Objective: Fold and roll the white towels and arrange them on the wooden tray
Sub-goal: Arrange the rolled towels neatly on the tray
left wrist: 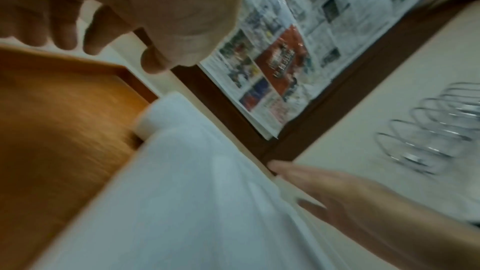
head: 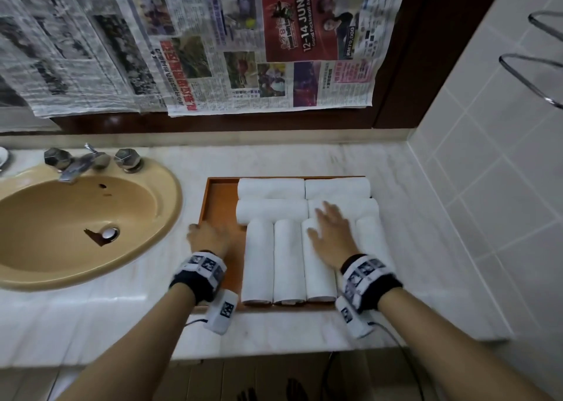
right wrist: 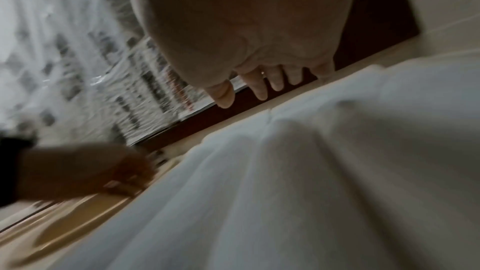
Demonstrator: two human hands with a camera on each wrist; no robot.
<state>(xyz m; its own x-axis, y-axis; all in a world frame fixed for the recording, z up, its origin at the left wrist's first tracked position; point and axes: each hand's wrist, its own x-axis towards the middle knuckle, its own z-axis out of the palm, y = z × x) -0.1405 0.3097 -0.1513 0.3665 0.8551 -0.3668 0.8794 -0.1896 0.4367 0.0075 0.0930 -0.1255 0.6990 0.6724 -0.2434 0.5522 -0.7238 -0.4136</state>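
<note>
While marble counter (head: 304,327) bears wooden tray (head: 217,205), left hand (head: 208,237), right hand (head: 330,233) spread flat.

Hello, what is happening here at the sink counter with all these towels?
A person is arranging rolled white towels on a wooden tray that sits on the marble counter beside the sink. Eight rolls show: four crosswise at the back, four lengthwise in front. The right hand lies flat and open over the rolls on the right, apparently neatening them. The left hand is at the tray's left edge, perhaps steadying it; its hold is unclear.
</note>
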